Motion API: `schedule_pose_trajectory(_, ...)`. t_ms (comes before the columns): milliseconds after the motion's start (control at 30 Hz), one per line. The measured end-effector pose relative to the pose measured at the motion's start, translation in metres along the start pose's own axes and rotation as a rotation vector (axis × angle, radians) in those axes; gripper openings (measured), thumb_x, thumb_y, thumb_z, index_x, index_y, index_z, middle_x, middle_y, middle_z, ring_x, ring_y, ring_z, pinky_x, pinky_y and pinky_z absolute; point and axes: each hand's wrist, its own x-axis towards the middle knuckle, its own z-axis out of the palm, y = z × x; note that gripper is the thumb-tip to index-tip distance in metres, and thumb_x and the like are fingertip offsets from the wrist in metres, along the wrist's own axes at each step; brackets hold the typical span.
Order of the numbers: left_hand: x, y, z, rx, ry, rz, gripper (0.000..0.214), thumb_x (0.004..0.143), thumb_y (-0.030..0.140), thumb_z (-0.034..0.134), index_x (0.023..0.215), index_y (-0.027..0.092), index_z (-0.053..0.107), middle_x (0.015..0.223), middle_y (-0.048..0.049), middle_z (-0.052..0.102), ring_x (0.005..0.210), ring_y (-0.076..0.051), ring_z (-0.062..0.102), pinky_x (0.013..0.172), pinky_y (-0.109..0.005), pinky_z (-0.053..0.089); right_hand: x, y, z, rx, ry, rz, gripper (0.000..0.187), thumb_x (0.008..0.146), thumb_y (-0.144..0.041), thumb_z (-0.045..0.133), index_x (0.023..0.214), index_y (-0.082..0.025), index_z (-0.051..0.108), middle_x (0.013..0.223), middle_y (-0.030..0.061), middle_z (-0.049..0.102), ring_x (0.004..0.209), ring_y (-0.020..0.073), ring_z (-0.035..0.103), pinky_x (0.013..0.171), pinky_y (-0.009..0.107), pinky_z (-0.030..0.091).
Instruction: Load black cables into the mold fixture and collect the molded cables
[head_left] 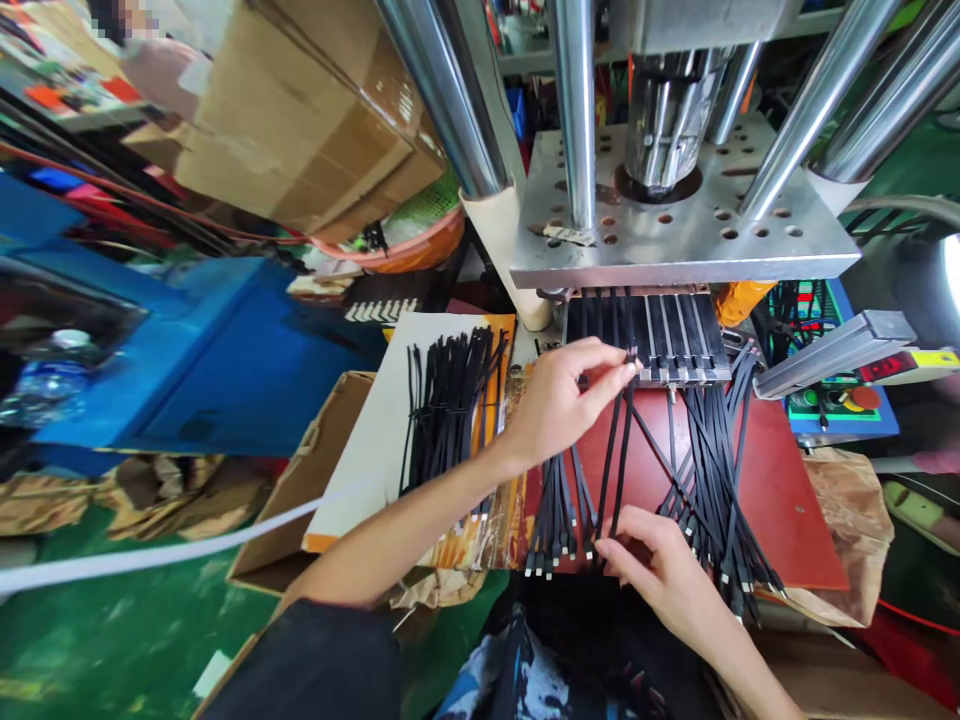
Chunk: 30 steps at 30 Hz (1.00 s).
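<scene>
At the front edge of the slotted metal mould (679,335), my left hand (574,390) pinches a black cable (616,445) between thumb and fingertips. Lower down, near the edge of the red board, my right hand (649,560) has its thumb and finger closed on the cable's other end. Two black strands run between my hands. Several black cables lie in the mould's slots. A loose bunch of cables (720,470) with light metal tips lies to the right, and a smaller bunch (559,505) lies left of my right hand.
A thick metal press plate (682,265) on steel columns hangs over the mould. Left is a white board (375,400) bearing a bundle of black cables (450,410). The red board (795,500) carries the work. A control box with buttons (840,400) stands right.
</scene>
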Motion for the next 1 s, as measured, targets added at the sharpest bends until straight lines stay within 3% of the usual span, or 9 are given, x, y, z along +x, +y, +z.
schedule_pose_trajectory(100, 0.038, -0.032, 0.008, 0.163, 0.000, 0.085, 0.022, 0.103, 0.020, 0.065, 0.083, 0.015, 0.073, 0.081, -0.0020, 0.071, 0.075, -0.015, 0.063, 0.074, -0.028, 0.048, 0.009, -0.015, -0.044, -0.094, -0.112, 0.032, 0.033, 0.103, -0.052, 0.060, 0.081, -0.029, 0.069, 0.077, 0.0047, 0.068, 0.071, 0.0262, 0.065, 0.063, 0.040, 0.053)
schedule_pose_trajectory(200, 0.068, -0.058, 0.022, 0.342, 0.028, 0.058, 0.024, 0.103, 0.018, 0.063, 0.081, 0.016, 0.072, 0.079, -0.0038, 0.072, 0.076, -0.018, 0.066, 0.078, -0.031, 0.050, 0.046, -0.043, -0.105, -0.209, 0.003, -0.025, 0.041, 0.101, -0.055, 0.064, 0.073, -0.024, 0.065, 0.066, 0.0012, 0.063, 0.060, 0.0200, 0.060, 0.057, 0.033, 0.048)
schedule_pose_trajectory(333, 0.076, -0.068, 0.031, 0.420, 0.157, -0.071, 0.018, 0.102, 0.018, 0.059, 0.114, 0.012, 0.072, 0.096, -0.0099, 0.078, 0.084, -0.022, 0.073, 0.087, -0.037, 0.057, 0.116, -0.065, -0.159, -0.283, 0.130, -0.087, 0.047, 0.092, -0.065, 0.072, 0.079, -0.020, 0.067, 0.055, -0.0029, 0.056, 0.047, 0.0125, 0.050, 0.047, 0.026, 0.036)
schedule_pose_trajectory(433, 0.056, -0.064, 0.027, 0.377, 0.103, 0.137, 0.039, 0.103, 0.019, 0.056, 0.140, 0.010, 0.060, 0.129, -0.0173, 0.073, 0.111, -0.025, 0.074, 0.101, -0.041, 0.059, 0.157, -0.062, -0.169, -0.284, 0.125, -0.124, 0.051, 0.088, -0.069, 0.073, 0.086, -0.018, 0.071, 0.058, -0.0014, 0.060, 0.048, 0.0120, 0.052, 0.046, 0.024, 0.037)
schedule_pose_trajectory(533, 0.034, -0.062, 0.020, 0.487, -0.142, 0.496, 0.042, 0.104, 0.022, 0.058, 0.145, 0.013, 0.059, 0.151, -0.0186, 0.062, 0.140, -0.029, 0.061, 0.116, -0.048, 0.051, 0.178, -0.053, -0.170, -0.329, 0.122, -0.146, 0.054, 0.088, -0.072, 0.072, 0.087, -0.018, 0.070, 0.060, -0.0002, 0.062, 0.048, 0.0132, 0.054, 0.045, 0.024, 0.039)
schedule_pose_trajectory(600, 0.025, -0.061, 0.017, 0.600, -0.288, 0.604, 0.040, 0.104, 0.024, 0.060, 0.143, 0.013, 0.062, 0.157, -0.0193, 0.058, 0.147, -0.032, 0.055, 0.120, -0.052, 0.048, 0.185, -0.048, -0.170, -0.392, 0.139, -0.138, 0.050, 0.091, -0.069, 0.069, 0.088, -0.019, 0.070, 0.056, -0.0010, 0.060, 0.044, 0.0126, 0.050, 0.044, 0.025, 0.036)
schedule_pose_trajectory(733, 0.022, -0.059, 0.020, 0.676, -0.335, 0.570, 0.043, 0.104, 0.025, 0.062, 0.144, 0.009, 0.062, 0.160, -0.0217, 0.055, 0.149, -0.034, 0.053, 0.121, -0.055, 0.047, 0.189, -0.041, -0.170, -0.500, 0.214, -0.227, 0.039, 0.099, -0.056, 0.064, 0.085, -0.020, 0.069, 0.055, -0.0011, 0.057, 0.047, 0.0131, 0.049, 0.049, 0.026, 0.035)
schedule_pose_trajectory(867, 0.026, -0.060, 0.029, 0.638, -0.204, 0.563, 0.030, 0.107, 0.024, 0.060, 0.131, 0.011, 0.071, 0.147, -0.0157, 0.068, 0.139, -0.029, 0.064, 0.115, -0.049, 0.053, 0.187, -0.035, -0.171, -0.437, 0.239, -0.235, 0.035, 0.099, -0.053, 0.065, 0.090, -0.019, 0.070, 0.061, -0.0006, 0.057, 0.051, 0.0132, 0.046, 0.050, 0.026, 0.033)
schedule_pose_trajectory(1000, 0.027, -0.064, 0.042, 0.594, -0.072, 0.504, 0.023, 0.109, 0.024, 0.058, 0.114, 0.016, 0.079, 0.130, -0.0090, 0.079, 0.126, -0.026, 0.073, 0.105, -0.044, 0.059, 0.187, -0.032, -0.171, -0.371, 0.257, -0.209, 0.036, 0.095, -0.050, 0.069, 0.108, -0.017, 0.075, 0.071, 0.0012, 0.063, 0.052, 0.0124, 0.047, 0.050, 0.025, 0.034)
